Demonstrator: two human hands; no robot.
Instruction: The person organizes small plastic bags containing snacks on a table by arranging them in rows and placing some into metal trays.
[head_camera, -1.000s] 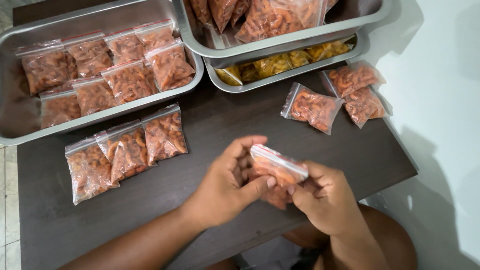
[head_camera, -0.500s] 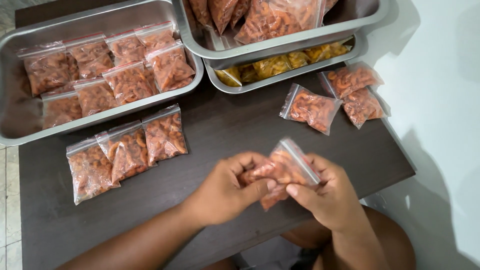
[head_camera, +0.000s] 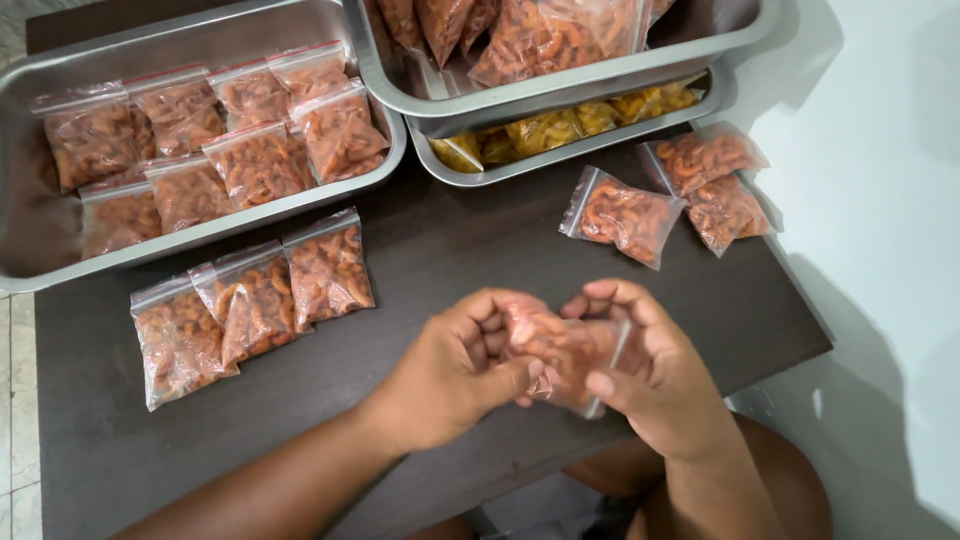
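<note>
Since half a second ago the bag (head_camera: 562, 352) sits lower, turned and cupped between both hands, over the table (head_camera: 440, 260) edge. Left hand (head_camera: 455, 368) and right hand (head_camera: 655, 375) are together, clamped on it. Three bags (head_camera: 250, 305) lie left, three more (head_camera: 680, 190) right; three trays (head_camera: 60, 240) behind.

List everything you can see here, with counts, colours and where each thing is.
Table: one, dark brown, under everything.
Left tray: one, steel, far left, holding about nine reddish bags.
Top tray: one, steel, stacked on lower tray, orange-red bags inside.
Lower tray: one, steel, yellow bags inside.
Left bags: three, reddish, on table by left tray.
Right bags: three, orange-red, table's right.
Held bag: one, reddish, in both hands.
Left hand.
Right hand.
</note>
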